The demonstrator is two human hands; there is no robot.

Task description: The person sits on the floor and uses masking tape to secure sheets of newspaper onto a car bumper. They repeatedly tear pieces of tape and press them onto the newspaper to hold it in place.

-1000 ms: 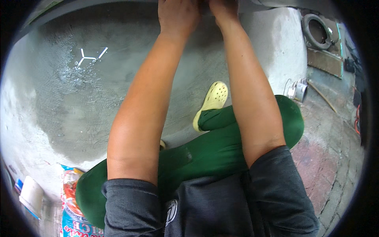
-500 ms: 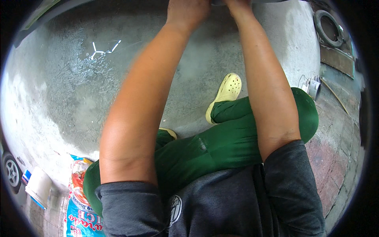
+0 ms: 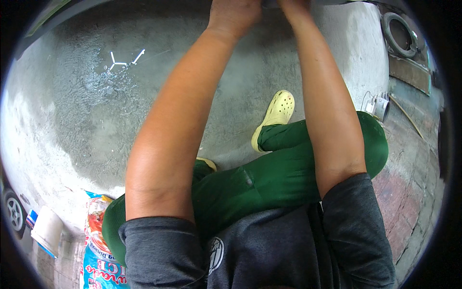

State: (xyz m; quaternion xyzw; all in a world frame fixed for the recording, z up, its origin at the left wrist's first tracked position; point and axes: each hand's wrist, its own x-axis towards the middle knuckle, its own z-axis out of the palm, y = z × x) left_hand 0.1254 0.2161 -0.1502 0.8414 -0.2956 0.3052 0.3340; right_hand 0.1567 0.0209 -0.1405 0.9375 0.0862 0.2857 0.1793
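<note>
Both arms stretch forward to the top edge of the picture. My left hand (image 3: 236,13) is cut off there, with only its back and wrist showing. Just to its right is my right hand (image 3: 294,10), also cropped so that its fingers are out of sight. A dark grey edge (image 3: 270,3) of some larger object shows between the hands and continues to the right; whether either hand grips it is hidden. Below the hands lies wet grey concrete (image 3: 245,62), and a yellow perforated clog (image 3: 280,108) is on my foot.
A printed sack (image 3: 98,245) stands by my left knee. Left of it are a white bucket (image 3: 48,229) and a car wheel (image 3: 14,212). Frothy water (image 3: 110,82) lies on the concrete. A tire (image 3: 399,34), a metal can (image 3: 381,107) and a thin stick (image 3: 406,115) are at right.
Both hands and forearms have shifted slightly to the right at the top edge. The clog and surrounding things look nearly the same.
</note>
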